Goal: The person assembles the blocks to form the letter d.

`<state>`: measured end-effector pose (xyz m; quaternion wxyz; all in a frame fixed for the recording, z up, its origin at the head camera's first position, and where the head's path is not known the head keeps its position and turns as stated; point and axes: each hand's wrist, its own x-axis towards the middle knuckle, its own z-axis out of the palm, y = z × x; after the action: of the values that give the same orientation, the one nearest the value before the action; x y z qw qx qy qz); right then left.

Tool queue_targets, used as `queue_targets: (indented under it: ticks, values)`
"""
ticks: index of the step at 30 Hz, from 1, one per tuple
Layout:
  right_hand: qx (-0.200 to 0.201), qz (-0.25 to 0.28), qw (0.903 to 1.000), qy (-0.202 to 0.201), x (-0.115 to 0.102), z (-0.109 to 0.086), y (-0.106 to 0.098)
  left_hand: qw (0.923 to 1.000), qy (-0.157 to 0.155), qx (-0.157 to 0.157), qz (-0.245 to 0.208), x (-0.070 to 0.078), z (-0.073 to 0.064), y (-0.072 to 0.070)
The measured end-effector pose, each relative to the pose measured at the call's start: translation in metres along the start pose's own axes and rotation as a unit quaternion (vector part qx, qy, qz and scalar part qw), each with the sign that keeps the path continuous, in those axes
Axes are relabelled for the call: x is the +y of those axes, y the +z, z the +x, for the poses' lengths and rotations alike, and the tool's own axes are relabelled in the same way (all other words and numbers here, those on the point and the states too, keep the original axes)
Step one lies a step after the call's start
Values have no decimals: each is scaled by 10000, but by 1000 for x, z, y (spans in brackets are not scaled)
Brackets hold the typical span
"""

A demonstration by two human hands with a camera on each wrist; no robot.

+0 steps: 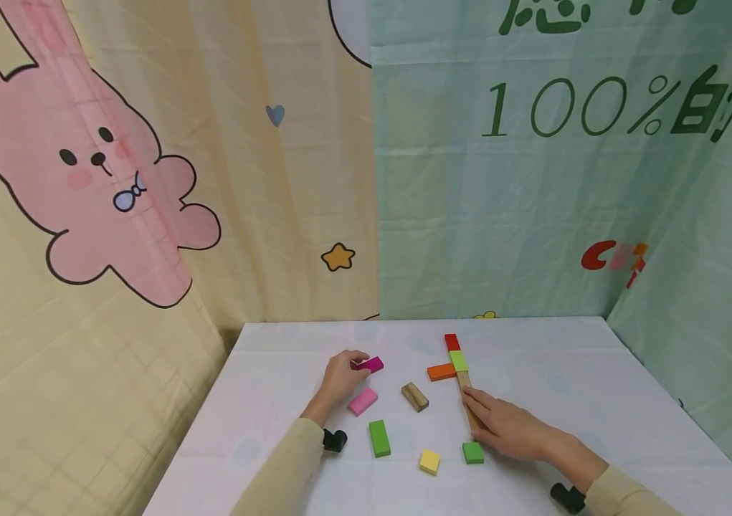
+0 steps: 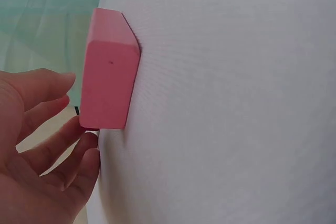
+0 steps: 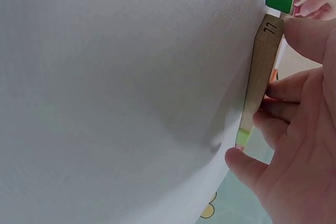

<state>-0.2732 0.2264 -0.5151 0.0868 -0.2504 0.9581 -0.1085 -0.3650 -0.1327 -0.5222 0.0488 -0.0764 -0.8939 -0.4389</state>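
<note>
My left hand (image 1: 338,376) pinches the left end of a magenta block (image 1: 374,365) between thumb and fingertips. Nearer my wrist lies a pink block (image 1: 362,401), which covers most of the magenta one in the left wrist view. Lying over a long wooden block (image 1: 472,421) marked 77, my right hand (image 1: 512,428) touches it with thumb and fingertips. Beyond that block's far end a light green block (image 1: 459,360) and a red block (image 1: 452,342) continue the line. An orange block (image 1: 441,372) sticks out left, while a green block (image 1: 472,453) sits by the near end.
Between the hands lies a wooden block (image 1: 414,396). Closer to me are a taller green block (image 1: 379,438) and a yellow block (image 1: 429,461). The white-covered table (image 1: 598,387) ends at printed curtains (image 1: 469,236) behind and at the sides.
</note>
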Motion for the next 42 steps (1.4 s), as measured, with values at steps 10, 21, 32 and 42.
queue_targets:
  ticks: [10,21,32,42]
  values:
    - [5,50,10000,-12,-2,-1,-2,9994,-209,90,-245,-16,12,2]
    - [-39,103,9999,-26,-3,-1,-3,9989,-424,140,-174,-16,13,1]
    - [-6,25,10000,-96,-1,0,-2,9992,-300,231,-138,-17,14,2]
    - [-11,-25,9999,-101,0,-1,0,9995,-265,174,-84,-14,11,4]
